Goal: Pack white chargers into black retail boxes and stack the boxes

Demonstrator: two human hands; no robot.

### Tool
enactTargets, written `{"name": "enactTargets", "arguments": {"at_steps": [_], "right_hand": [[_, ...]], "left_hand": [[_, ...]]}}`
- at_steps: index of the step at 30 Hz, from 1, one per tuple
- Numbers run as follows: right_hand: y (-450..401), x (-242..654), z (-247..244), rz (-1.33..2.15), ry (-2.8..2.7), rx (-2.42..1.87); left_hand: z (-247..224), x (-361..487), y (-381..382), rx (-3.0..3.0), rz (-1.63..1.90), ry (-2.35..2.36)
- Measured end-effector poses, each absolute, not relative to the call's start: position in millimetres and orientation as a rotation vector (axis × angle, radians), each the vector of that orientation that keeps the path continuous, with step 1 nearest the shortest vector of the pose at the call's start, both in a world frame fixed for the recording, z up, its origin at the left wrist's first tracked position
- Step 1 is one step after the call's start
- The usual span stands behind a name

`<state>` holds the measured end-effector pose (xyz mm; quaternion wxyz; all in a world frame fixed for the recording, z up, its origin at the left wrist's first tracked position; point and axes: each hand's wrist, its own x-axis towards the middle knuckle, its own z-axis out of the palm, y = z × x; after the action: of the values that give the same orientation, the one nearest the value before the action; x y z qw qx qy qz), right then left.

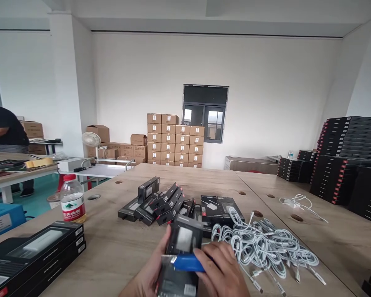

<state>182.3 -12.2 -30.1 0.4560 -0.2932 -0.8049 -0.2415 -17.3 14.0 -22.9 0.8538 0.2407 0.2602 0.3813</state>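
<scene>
My left hand [148, 272] grips a small black product box [182, 241] with a clear window, held upright near the table's front edge. My right hand [224, 270] presses a blue tool [187, 262] across the lower part of that box. Just beyond lies a row of similar small black boxes [160, 202], some leaning on each other. To the right of my hands sits a heap of coiled white cables [266, 245].
A wooden table [117, 251] carries a water bottle [71, 199] at left, flat black boxes [34, 251] at near left, and tall stacks of black boxes [349, 156] at right. Cardboard cartons [173, 140] stand by the far wall. A person [3, 128] stands at another table, far left.
</scene>
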Motion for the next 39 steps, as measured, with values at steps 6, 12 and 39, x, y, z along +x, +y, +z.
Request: {"name": "enactTargets", "arguments": {"at_steps": [6,12,39], "right_hand": [[-1.0,194.2,-46.9,-0.242,-1.791,-0.953],[0.7,169.4,-62.7,0.156,-1.634,-0.921],[-3.0,170.1,-50.3,0.61,-1.279,-1.127]], "left_hand": [[-27.3,-39.6,31.3,0.566,1.184,0.557],[-30.0,-38.7,26.9,0.917,1.243,0.531],[-32.3,-24.3,3.2,0.943,0.981,0.493]]}}
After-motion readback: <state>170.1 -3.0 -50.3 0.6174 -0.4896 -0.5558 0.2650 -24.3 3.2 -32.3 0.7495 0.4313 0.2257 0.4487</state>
